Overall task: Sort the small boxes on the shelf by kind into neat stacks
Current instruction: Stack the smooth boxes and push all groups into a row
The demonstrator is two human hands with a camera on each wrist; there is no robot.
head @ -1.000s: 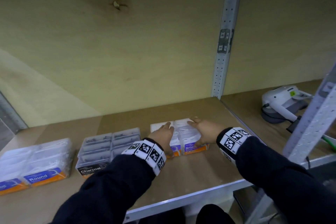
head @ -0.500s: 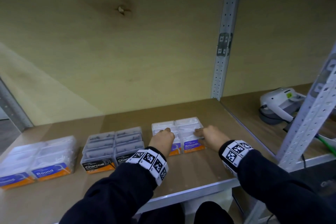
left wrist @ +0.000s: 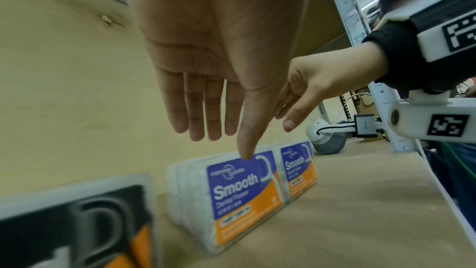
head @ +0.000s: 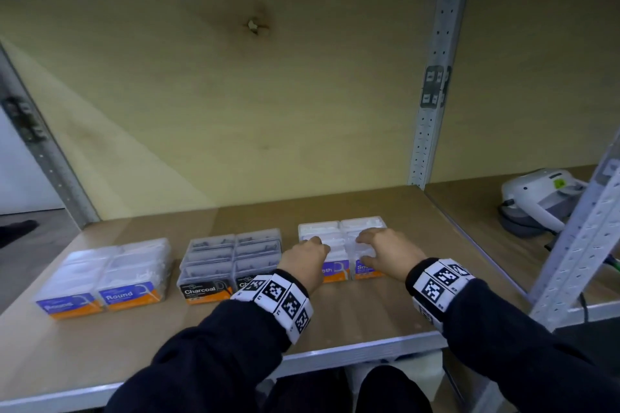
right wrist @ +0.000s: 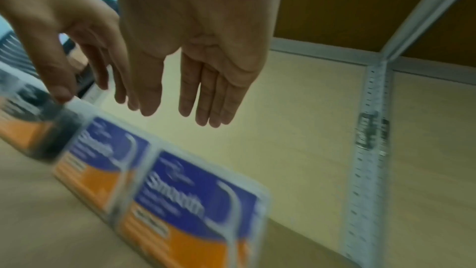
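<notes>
Clearly both hands are spread and grip nothing: the left hand (head: 303, 256) and right hand (head: 385, 250) hover with straight fingers over the two Smooth stacks (head: 340, 245), which sit side by side at the right of the shelf (head: 369, 312), beyond the Charcoal stacks (head: 231, 261) and Round stacks (head: 104, 275). These clear plastic boxes look light, stiff and a little slick, so I would pinch them by the long side walls; their labelled ends face the shelf's front edge, long axis running front to back
</notes>
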